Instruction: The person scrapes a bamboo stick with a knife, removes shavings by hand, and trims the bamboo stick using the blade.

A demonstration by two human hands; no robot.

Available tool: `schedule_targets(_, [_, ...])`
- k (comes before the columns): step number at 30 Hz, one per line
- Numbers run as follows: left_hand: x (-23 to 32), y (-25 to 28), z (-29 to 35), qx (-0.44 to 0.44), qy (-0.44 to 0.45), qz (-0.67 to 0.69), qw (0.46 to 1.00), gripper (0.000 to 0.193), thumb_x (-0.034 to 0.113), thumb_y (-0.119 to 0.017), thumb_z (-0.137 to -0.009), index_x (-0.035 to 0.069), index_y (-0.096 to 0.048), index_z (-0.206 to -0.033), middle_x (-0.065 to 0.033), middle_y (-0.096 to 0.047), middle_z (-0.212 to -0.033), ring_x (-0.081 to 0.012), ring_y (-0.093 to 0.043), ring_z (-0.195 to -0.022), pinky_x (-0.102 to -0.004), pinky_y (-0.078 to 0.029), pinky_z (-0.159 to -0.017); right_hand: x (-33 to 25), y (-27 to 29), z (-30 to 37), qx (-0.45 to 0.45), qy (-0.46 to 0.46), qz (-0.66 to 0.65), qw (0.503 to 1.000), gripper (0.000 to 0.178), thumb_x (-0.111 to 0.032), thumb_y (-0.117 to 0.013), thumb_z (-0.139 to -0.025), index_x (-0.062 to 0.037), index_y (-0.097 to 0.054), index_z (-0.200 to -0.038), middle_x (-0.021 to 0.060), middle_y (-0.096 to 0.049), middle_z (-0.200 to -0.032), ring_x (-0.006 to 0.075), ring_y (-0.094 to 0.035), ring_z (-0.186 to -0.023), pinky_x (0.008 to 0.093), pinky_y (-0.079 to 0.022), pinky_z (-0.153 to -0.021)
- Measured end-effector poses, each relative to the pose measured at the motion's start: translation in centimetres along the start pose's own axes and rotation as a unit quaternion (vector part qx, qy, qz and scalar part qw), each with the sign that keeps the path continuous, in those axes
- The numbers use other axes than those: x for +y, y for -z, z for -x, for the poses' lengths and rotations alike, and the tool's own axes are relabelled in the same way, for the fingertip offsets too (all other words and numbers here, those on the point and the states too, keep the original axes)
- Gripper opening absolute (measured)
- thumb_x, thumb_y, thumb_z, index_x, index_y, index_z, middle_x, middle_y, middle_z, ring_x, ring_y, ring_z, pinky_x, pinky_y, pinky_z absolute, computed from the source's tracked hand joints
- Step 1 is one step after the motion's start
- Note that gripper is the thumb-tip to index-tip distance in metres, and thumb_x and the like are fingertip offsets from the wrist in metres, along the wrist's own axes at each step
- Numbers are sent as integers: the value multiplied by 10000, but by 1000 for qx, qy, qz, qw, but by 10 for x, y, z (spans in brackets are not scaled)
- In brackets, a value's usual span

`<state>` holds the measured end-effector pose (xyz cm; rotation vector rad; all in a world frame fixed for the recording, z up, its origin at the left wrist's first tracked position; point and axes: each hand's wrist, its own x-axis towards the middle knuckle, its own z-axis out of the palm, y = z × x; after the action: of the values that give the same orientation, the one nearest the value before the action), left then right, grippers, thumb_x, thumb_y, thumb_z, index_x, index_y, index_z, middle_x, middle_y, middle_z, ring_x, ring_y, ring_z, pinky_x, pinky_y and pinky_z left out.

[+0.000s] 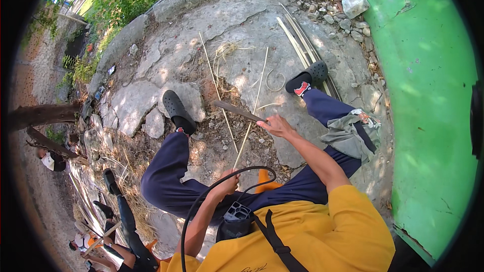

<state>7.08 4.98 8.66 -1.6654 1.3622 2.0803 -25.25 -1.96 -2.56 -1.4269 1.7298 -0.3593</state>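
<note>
My left hand [227, 184] is closed round the near end of a long, thin pale strip [244, 146], which looks like split bamboo. The strip slants away from me between my knees, its far part over the ground. My right hand [276, 126] grips the handle end of a dark, long-bladed knife [234, 109]; its handle is mostly hidden by the fingers. The blade points left and crosses the strip; whether the edge touches it I cannot tell. Another thin strip [210, 66] lies to the left. Curled shavings [275, 81] lie beyond the blade.
Longer strips [297, 38] are bundled beside my right shoe. A grey cloth [348, 138] drapes my right knee, and a black cable [194, 206] loops by my left arm. A green wall [428, 121] stands right. Other people sit at the lower left. Cracked slabs and stones cover the ground.
</note>
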Motion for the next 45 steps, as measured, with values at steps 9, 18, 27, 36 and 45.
schedule_targets(9, [47,11,73,-5,72,125,990,305,356,-421,-1089,143,-453,-873,76,-341,-622,-55,-301,-462,-245,-230,-411,18,3,-3,40,-6,-16,999,758,-720,-498,-895,-8,-756,-920,276,-683,-800,440,-682,-847,500,-522,-773])
schedule_targets(18, [20,35,71,-81,125,21,989,477,505,-457,-1036,31,-511,-1020,-19,-515,-694,-144,-552,-494,-286,-444,-446,-7,4,-1,43,-36,-68,996,847,-795,-472,-858,-5,-767,-939,235,-667,-711,400,-687,-780,505,-527,-746])
schedule_targets(27, [69,19,-55,128,-67,-221,965,618,434,-665,-946,-116,-557,-1205,-222,-702,-909,-277,-724,-724,-385,-576,-638,6,-3,3,44,-45,-49,997,837,-782,-488,-859,4,-763,-947,229,-671,-725,391,-681,-767,495,-516,-734])
schedule_targets(36, [61,1,-75,116,-63,54,990,286,43,-614,-942,-135,-586,-1164,-174,-725,-911,-224,-741,-676,-307,-605,-521,2,4,2,26,-49,-73,996,809,-769,-540,-833,-1,-760,-960,227,-669,-716,374,-686,-749,460,-509,-712])
schedule_targets(45, [49,-11,-90,163,-114,138,970,169,100,-566,-980,-43,-569,-1070,-154,-743,-915,-78,-499,-480,-241,-379,-402,-6,-14,18,49,57,-62,995,420,-377,-720,-792,14,-732,-947,223,-686,-768,360,-678,-722,425,-514,-692])
